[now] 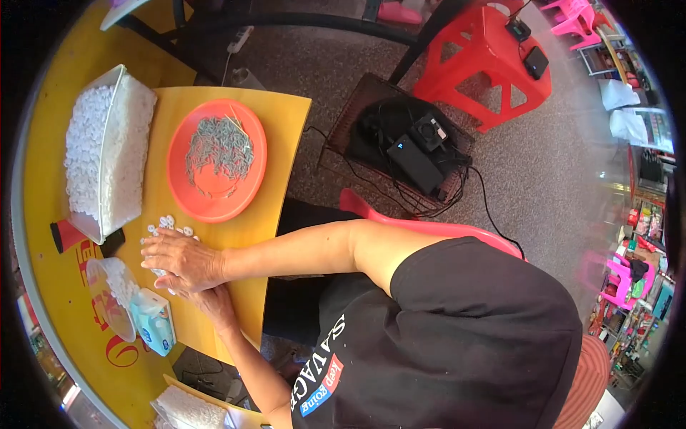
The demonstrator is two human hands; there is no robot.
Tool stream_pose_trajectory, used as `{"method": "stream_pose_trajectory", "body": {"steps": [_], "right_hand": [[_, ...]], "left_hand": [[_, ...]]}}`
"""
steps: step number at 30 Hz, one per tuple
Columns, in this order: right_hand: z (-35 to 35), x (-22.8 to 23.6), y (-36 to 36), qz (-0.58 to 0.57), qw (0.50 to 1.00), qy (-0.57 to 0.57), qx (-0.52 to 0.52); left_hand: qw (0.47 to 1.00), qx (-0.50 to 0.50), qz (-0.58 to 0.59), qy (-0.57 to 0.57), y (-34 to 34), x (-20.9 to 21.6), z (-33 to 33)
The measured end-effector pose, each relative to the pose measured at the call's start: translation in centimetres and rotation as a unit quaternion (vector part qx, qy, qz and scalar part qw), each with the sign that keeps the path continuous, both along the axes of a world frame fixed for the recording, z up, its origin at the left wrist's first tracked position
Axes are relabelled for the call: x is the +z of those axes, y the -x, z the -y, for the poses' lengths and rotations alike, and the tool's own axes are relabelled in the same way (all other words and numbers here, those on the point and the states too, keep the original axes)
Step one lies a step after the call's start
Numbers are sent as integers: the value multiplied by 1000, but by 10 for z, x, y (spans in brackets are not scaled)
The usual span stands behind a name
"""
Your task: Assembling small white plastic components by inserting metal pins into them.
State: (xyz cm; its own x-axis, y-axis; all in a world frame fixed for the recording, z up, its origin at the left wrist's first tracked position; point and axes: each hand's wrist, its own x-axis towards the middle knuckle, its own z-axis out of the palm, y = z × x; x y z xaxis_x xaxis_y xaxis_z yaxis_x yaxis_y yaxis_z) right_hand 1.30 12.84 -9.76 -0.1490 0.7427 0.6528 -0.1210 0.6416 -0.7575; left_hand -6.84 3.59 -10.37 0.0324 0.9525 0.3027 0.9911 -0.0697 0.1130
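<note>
My right hand (184, 259) lies over a small heap of little white ring-like pieces (166, 225) on the wooden tabletop (250, 314). Its fingers are stretched out, with nothing visible gripped in them. Partly beneath and against it is my left hand (218, 306), whose fingertips are mostly hidden. A small white piece shows by those fingertips, but I cannot make out if it is held. Beyond the heap sits an orange-red plate (207, 209) of thin grey metal pins or screws. To the left stands a clear bin (127, 168) full of small white pieces.
A clear round tub (107, 304) with white pieces and a blue tissue pack (153, 322) stand beside my hands. A red object (66, 234) lies near the bin. Off the table are a crate (343, 132) with black devices and cables, and a red stool (486, 64).
</note>
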Motion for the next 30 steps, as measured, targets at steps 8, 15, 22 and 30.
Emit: {"method": "stream_pose_trajectory", "body": {"steps": [8, 15, 22, 30], "right_hand": [[3, 5, 2, -3, 1000, 16, -10], [5, 11, 10, -82, 996, 24, -36], [17, 26, 2, -117, 992, 43, -27], [18, 28, 4, -169, 983, 72, -29]], "left_hand": [[977, 55, 201, 47, 1, -8, 8], [982, 56, -155, 94, 82, -65, 50], [964, 69, 15, 257, 104, -61, 63], [953, 1, 25, 302, 86, -33, 62]]}}
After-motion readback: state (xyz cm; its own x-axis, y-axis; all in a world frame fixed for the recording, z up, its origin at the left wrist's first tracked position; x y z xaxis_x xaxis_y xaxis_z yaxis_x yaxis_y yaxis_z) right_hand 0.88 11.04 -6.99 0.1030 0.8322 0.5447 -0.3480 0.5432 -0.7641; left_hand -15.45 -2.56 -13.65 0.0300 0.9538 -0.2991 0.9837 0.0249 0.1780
